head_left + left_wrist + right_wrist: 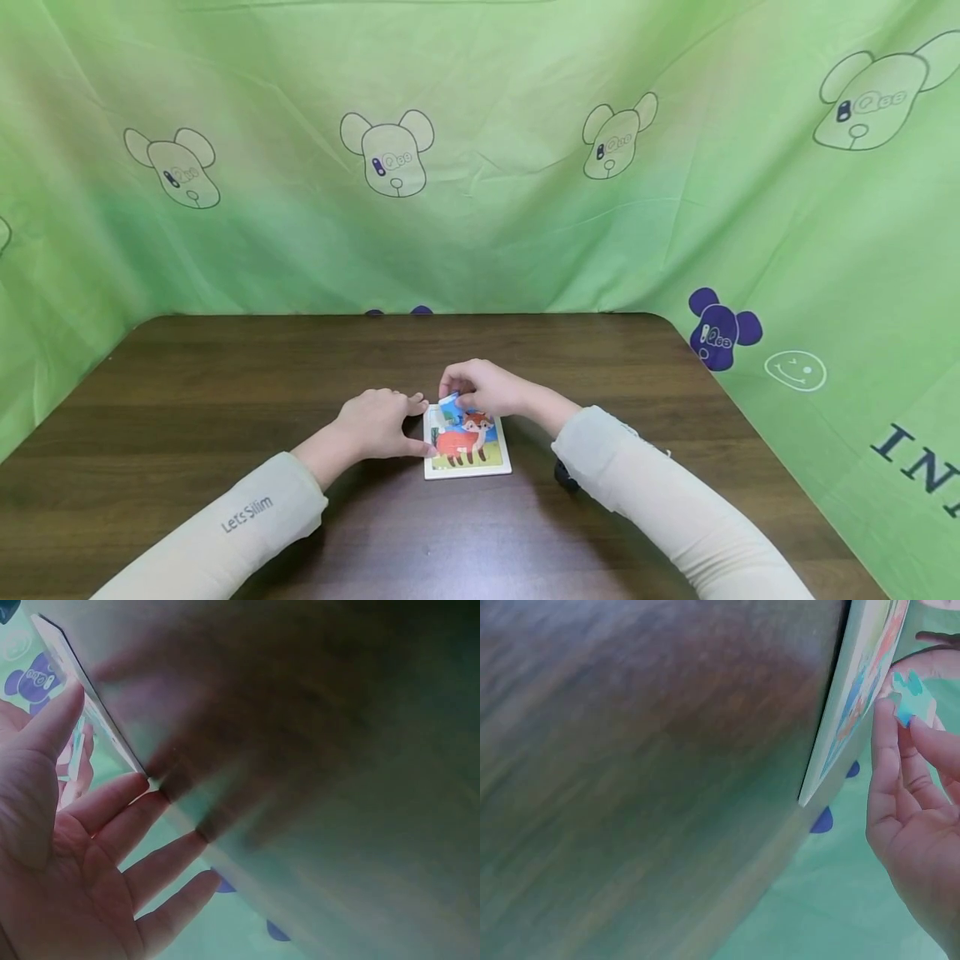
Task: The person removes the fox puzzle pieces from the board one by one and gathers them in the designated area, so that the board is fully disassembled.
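The fox puzzle board (pixel 468 474) lies flat on the brown table (pixel 375 533), nearer than the right hand and right of the left hand (pixel 375 425), whose spread, straight fingers touch its left edge. Farther, the right hand (pixel 491 388) pinches a blue puzzle piece (pixel 450 407) over the board's far-left part. Beyond hangs a green curtain (pixel 495 225).

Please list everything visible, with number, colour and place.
Table: 1, brown, foreground
Fox puzzle: 1, multicoloured, white-edged, on table
Puzzle piece: 1, mostly blue, at the puzzle's far side
Unclear object: 1, black, right of puzzle, partly hidden
Cloth: count unclear, green, behind and beside the table
Animal prints: several, pale or purple, on the cloth
Smiley: 1, white, cloth's right side
Letters: several, dark, cloth's right side
Sleeves: 2, whitish, foreground
Left hand: 1, touching the puzzle
Right hand: 1, pinching the piece
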Tool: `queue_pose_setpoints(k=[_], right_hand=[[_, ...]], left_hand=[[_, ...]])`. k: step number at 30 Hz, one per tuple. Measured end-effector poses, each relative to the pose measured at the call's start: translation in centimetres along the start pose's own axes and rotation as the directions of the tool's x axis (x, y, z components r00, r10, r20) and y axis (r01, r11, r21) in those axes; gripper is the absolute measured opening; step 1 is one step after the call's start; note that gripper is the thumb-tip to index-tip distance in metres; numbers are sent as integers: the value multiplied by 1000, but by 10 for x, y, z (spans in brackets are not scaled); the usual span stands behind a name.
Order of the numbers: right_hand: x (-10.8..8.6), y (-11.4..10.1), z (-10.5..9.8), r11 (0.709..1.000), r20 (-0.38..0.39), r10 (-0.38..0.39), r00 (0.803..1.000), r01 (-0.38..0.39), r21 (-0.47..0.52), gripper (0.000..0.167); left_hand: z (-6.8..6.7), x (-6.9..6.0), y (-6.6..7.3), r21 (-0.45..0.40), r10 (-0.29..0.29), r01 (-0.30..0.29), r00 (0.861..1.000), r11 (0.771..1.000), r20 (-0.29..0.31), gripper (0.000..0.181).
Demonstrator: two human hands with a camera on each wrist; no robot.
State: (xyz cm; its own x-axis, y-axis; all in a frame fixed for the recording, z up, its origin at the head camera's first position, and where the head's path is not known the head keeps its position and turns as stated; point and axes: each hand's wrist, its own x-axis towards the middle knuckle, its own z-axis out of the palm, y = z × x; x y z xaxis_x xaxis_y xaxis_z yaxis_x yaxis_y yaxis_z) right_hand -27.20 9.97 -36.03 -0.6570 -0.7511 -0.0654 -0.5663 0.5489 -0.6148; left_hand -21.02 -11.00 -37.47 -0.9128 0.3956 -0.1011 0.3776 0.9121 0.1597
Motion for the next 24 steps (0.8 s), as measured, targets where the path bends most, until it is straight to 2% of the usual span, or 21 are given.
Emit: queue_pose_setpoints(k=[11, 24], right_hand=[[-14, 14, -11, 1000, -54, -12, 998, 14, 25, 15], [-34, 37, -26, 997, -133, 60, 989, -53, 55, 15]], left_hand=[[0, 0, 1, -3, -11, 11, 1000, 1000, 17, 77], [0, 1, 3, -1, -17, 17, 1000, 1000, 9, 76]])
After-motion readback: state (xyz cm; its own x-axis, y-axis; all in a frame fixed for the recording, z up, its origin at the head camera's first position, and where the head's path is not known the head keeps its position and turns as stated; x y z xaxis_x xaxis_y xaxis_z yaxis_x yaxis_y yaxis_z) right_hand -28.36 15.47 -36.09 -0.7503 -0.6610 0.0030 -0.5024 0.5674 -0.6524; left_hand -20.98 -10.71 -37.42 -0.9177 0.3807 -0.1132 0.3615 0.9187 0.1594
